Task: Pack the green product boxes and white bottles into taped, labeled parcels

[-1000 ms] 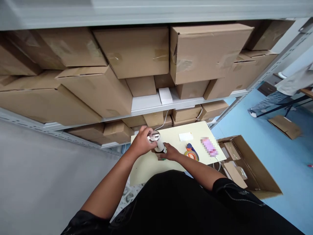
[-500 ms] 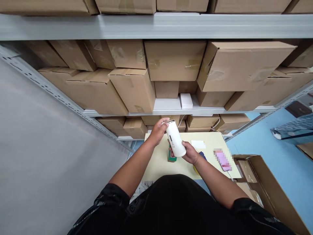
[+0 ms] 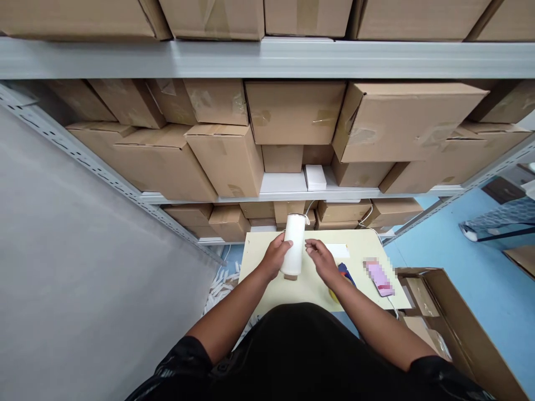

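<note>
A white cylinder (image 3: 294, 245), perhaps a tube-shaped package, stands nearly upright over the table, its plain side towards me. My left hand (image 3: 276, 257) is wrapped round its left side, the thumb lying across the front. A small white loop shows at its top right edge. Just right of the cylinder, apart from it, my right hand (image 3: 321, 257) is open with its fingers slightly bent and nothing in them. Behind the cylinder's lower end, a small brown box (image 3: 290, 277) is mostly hidden on the pale yellow table (image 3: 267, 295).
A blue-and-yellow object (image 3: 344, 272), possibly a tape dispenser, lies partly behind my right forearm. On the table are a white card (image 3: 337, 250) and a phone (image 3: 380, 278) with a cable. An open carton (image 3: 455, 317) stands right. Shelves (image 3: 234, 196) with cardboard boxes rise ahead.
The cylinder has turned from tilted to nearly upright, and its printed side no longer shows. My left hand has moved down from its top to its side. My right hand has let go.
</note>
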{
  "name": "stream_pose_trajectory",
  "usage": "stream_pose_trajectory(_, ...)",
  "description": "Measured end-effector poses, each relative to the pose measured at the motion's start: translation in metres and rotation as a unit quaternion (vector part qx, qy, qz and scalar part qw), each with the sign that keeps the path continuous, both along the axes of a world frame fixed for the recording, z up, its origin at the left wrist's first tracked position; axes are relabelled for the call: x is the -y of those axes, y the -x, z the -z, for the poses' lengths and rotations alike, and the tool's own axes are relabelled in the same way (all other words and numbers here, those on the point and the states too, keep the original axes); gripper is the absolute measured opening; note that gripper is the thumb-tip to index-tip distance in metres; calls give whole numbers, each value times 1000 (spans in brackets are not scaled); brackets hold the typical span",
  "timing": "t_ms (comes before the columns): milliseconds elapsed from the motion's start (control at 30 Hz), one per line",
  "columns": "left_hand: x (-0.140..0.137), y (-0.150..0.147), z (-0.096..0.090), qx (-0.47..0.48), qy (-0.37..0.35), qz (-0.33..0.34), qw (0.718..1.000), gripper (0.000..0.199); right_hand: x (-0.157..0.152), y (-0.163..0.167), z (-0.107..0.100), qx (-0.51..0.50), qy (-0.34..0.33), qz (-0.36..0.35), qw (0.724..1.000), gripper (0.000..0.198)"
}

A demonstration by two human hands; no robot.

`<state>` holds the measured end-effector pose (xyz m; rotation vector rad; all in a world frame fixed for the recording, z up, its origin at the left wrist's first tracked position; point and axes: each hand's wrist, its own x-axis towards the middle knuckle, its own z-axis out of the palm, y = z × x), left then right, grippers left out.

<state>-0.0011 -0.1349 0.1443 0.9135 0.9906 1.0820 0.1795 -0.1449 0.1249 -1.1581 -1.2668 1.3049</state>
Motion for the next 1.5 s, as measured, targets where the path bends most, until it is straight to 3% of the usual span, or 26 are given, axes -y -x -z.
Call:
stream_pose_trajectory(167,10,-8,4,96,46,62,992,62,-25,3,-18,-168,103,-91,976,55)
stream_pose_trajectory(233,16,-14,5,136,52,78,986,62,-29,9,-24,-183,116,-80,973,55)
stream_pose_trajectory(433,24,-10,7,58,-32,9,998,67,-30,20,-31,-187,59,61,979,64)
stream_pose_trajectory(500,26,-5,7,65,-26,10,998,63,-28,20,-30,-203,63,53,976,64)
stream_pose_trajectory(667,33,-3,9,132,45,84,987,64,-25,16,-29,-234,104,-48,966,53)
stream_pose_trajectory(867,39,-7,15,52,-5,21,998,76,-29,22,-33,-201,67,89,973,63)
stream_pose_trajectory(933,39,-6,14,55,4,15,998,72,-29,21,-35,-213,73,63,972,63)
stream_pose_trajectory(1100,36,-5,13,147,94,72,982,61,-26,13,-39,-256,119,-74,956,57)
stream_pose_trajectory(1200,37,-10,14,161,110,83,977,65,-27,15,-39,-247,125,-39,960,55)
stream_pose_trajectory(1333,39,-14,11,116,35,39,992,71,-28,18,-35,-191,60,66,977,64)
stream_pose_trajectory(1400,39,-14,9,105,38,40,993,73,-27,16,-34,-183,51,59,980,63)
stream_pose_trajectory(1500,37,-13,10,129,63,60,988,69,-26,9,-33,-213,76,-12,974,57)
